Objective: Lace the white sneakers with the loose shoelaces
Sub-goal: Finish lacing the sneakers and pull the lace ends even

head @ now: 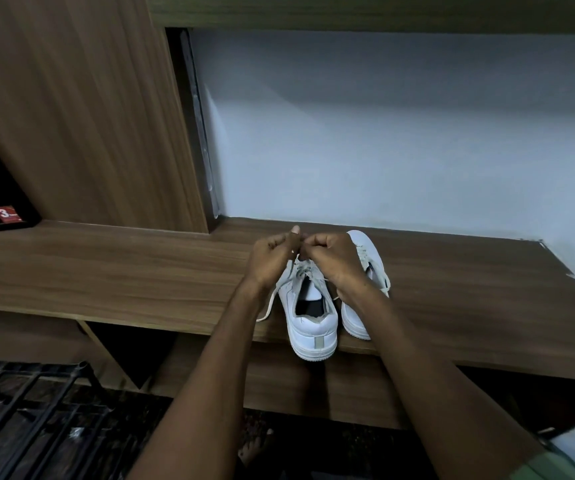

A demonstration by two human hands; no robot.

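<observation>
Two white sneakers stand side by side on a wooden shelf (pixel 106 271), heels toward me. The left sneaker (pixel 312 327) overhangs the shelf's front edge. The right sneaker (pixel 365 251) is partly hidden behind my right wrist. Both my hands hover above the left sneaker's tongue. My left hand (pixel 272 258) and my right hand (pixel 334 258) each pinch a white shoelace (pixel 305 268), knuckles nearly touching. A loose lace end (pixel 268 308) trails down the left side of the shoe onto the shelf.
A pale wall (pixel 400 133) rises behind the shelf, with a wooden panel (pixel 81 116) at the left. A dark screen with a red sticker (pixel 7 214) sits at far left. A black metal rack (pixel 36 410) stands on the floor at lower left.
</observation>
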